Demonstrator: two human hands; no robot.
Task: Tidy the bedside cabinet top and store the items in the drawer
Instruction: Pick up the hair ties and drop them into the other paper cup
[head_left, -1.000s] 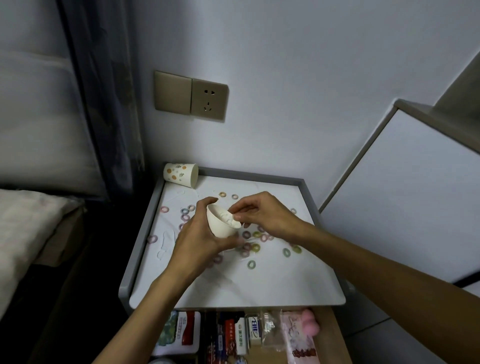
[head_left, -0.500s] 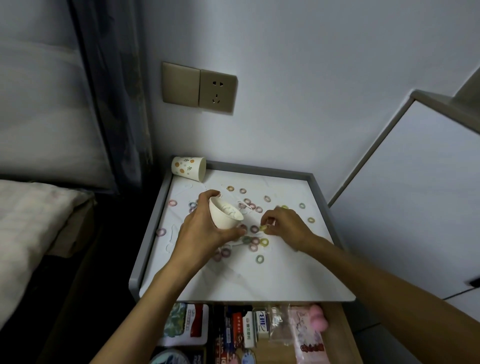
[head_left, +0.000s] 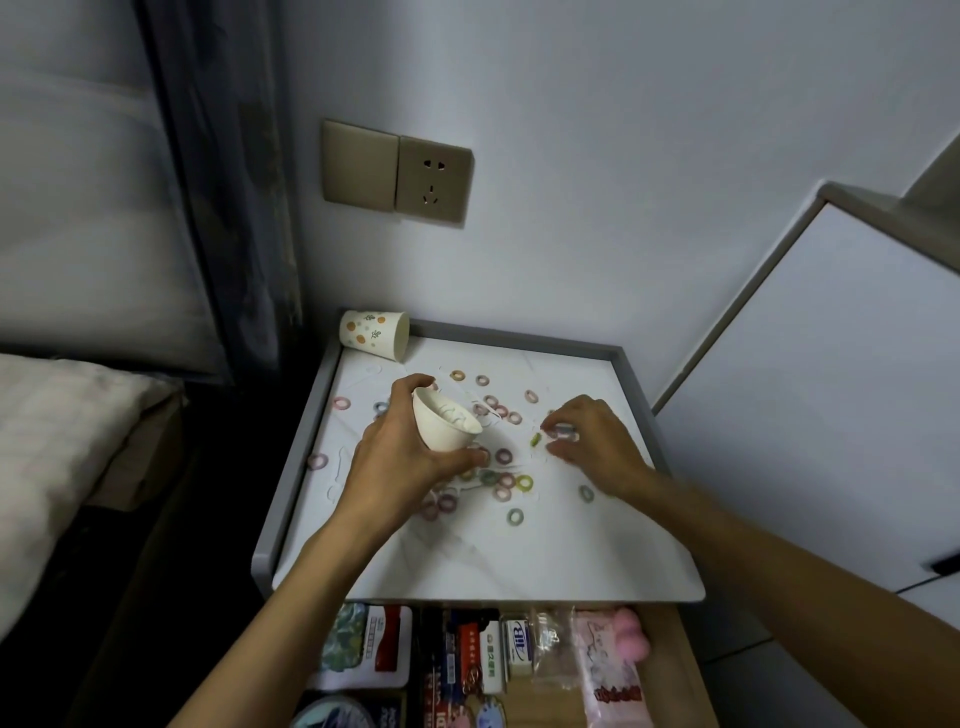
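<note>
My left hand (head_left: 400, 457) grips a small white cup (head_left: 444, 426), tilted with its mouth toward the right, just above the white cabinet top (head_left: 519, 561). Several small coloured hair rings (head_left: 504, 480) lie scattered over the top. My right hand (head_left: 592, 441) rests on the right part of the top and pinches a pale ring (head_left: 563, 432) between its fingertips; a yellow-green ring (head_left: 535, 439) lies just left of them. Below the front edge the drawer (head_left: 670, 675) stands open, holding packets and boxes.
A patterned paper cup (head_left: 374, 334) lies on its side in the back left corner. A raised grey rim (head_left: 636, 395) borders the top. A socket plate (head_left: 397, 171) sits on the wall. Bed and curtain stand at left, a white cabinet at right.
My right hand left the cup's mouth, went down to the rings at the middle, then shifted right and pinched a ring. The left hand keeps holding the cup.
</note>
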